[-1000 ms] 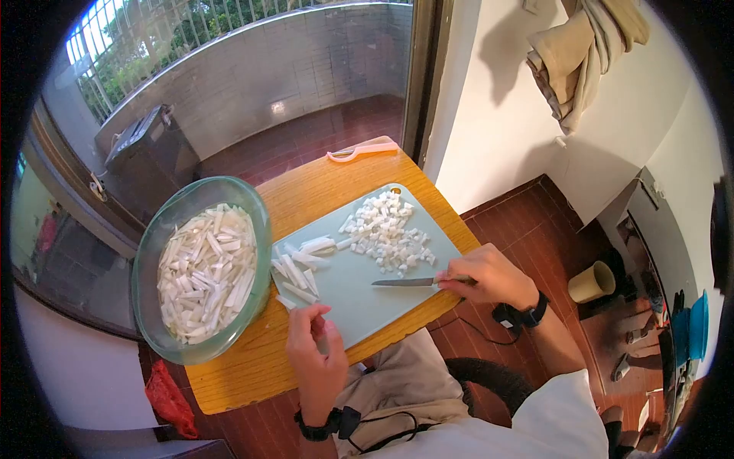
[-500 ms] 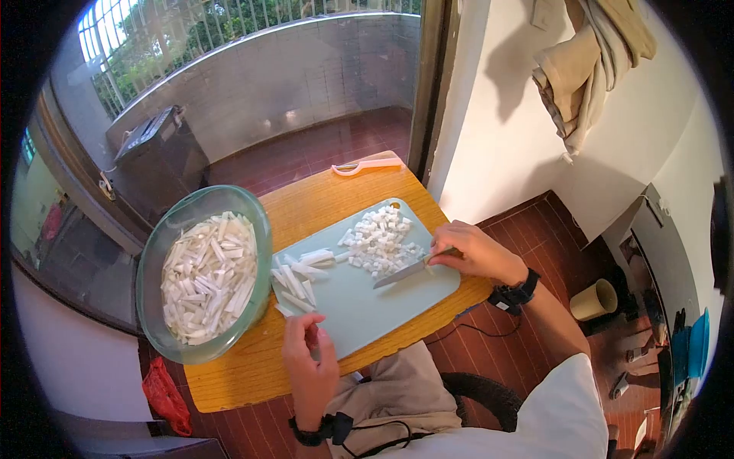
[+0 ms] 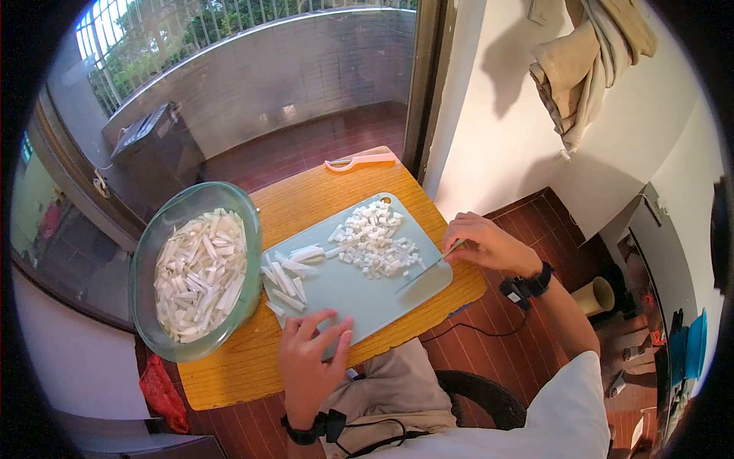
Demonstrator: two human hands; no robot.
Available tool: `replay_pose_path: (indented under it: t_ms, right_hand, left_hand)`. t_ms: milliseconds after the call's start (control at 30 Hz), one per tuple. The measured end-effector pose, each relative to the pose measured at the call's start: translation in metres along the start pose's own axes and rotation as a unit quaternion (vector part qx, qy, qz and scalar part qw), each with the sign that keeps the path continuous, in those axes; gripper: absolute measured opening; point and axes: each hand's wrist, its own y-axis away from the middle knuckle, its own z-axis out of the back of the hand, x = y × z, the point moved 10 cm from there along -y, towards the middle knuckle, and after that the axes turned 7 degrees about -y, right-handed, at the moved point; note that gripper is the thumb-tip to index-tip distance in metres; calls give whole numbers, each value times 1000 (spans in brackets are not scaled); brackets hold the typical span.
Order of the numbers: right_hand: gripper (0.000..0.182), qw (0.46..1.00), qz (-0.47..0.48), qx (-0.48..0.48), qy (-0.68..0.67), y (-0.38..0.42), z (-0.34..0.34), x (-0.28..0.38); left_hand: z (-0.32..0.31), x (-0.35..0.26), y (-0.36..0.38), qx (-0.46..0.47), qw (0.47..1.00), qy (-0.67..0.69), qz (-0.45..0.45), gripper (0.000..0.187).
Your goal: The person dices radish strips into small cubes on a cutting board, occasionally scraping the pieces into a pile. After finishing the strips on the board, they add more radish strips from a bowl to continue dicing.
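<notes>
The right hand (image 3: 489, 245) is gripping a knife (image 3: 427, 268), blade lying at the cutting board (image 3: 359, 294) edge beside the diced pile (image 3: 375, 241); the left hand (image 3: 310, 359), fingers spread, is pressing the board's near edge; a few strips (image 3: 290, 268) are waiting uncut, with many more in the bowl (image 3: 200, 268); the counter (image 3: 229, 375) is narrow, its edges close.

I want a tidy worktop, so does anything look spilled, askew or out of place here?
Mostly tidy. One white strip lies off the cutting board, on the wooden table beside the glass bowl. The board's near right corner reaches the table edge. Nothing looks damaged.
</notes>
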Motion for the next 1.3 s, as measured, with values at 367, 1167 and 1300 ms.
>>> replay_pose_path:
  t_ms: [367, 1167, 1300]
  right_hand:
    - [13, 1000, 22, -8, -14, -46, -5, -5]
    - [22, 995, 38, -64, 59, -40, -20, 34]
    - [21, 995, 5, -82, 54, -34, -19, 34]
  left_hand:
    - [-3, 0, 1, 0, 999, -45, -20, 12]
    - [2, 5, 1, -15, 999, -5, -36, 19]
    - [6, 1, -1, -13, 999, 3, -48, 19]
